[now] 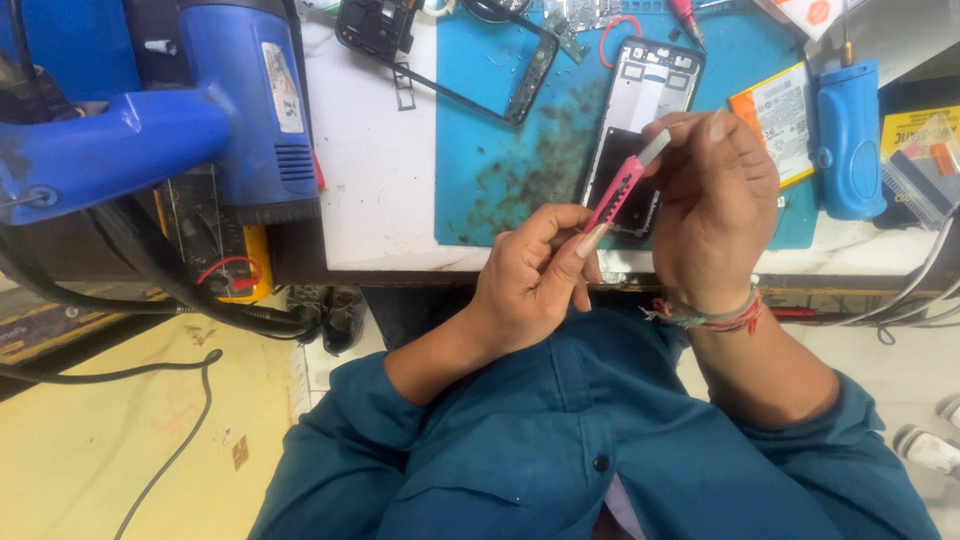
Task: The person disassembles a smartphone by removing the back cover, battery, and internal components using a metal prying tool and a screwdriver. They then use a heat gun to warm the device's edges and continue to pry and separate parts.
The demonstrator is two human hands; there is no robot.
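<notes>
My left hand (535, 270) grips the handle of a pink utility knife (615, 195), held tilted above the table's front edge. My right hand (715, 205), with a thread band on its wrist, pinches the knife's pale blade end near the top. Just behind the hands lies an opened phone frame (645, 95), white and black inside, on a blue work mat (500, 130). The lower part of the frame is hidden by my hands.
A blue heat gun (215, 95) stands at the left with black cables trailing to the floor. A thin black phone bezel (500, 85), a flat battery (780, 115), a blue tool handle (848, 140) and small parts lie on the mat and white table (375, 180).
</notes>
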